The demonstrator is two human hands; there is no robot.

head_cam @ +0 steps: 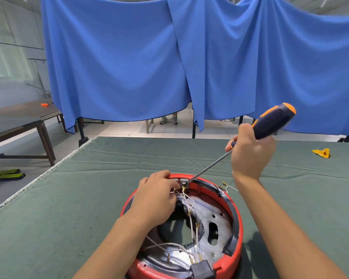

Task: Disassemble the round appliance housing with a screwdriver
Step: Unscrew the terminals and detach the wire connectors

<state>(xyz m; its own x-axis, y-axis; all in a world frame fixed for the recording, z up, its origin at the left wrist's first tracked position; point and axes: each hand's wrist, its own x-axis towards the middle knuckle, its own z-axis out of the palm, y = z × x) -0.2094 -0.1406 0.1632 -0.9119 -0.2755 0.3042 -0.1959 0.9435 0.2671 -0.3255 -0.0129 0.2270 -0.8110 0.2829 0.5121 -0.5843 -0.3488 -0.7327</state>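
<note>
Right hand [250, 152] grips the screwdriver [270, 123]; left hand [157, 200] pinches wires [189, 206] in the housing [230, 200]. A slipping tip could stab those fingers.

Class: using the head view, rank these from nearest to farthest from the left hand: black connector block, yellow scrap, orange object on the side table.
1. Black connector block, at the housing's near rim.
2. Yellow scrap, far right on the green table.
3. Orange object, far left on the side table.

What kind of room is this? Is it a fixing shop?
Probably a workshop or a set-up work hall, not a home. There is a big table under green cloth, blue curtains hung as screens, and more long tables on a tiled floor. A red round housing is being opened with a screwdriver.
</note>
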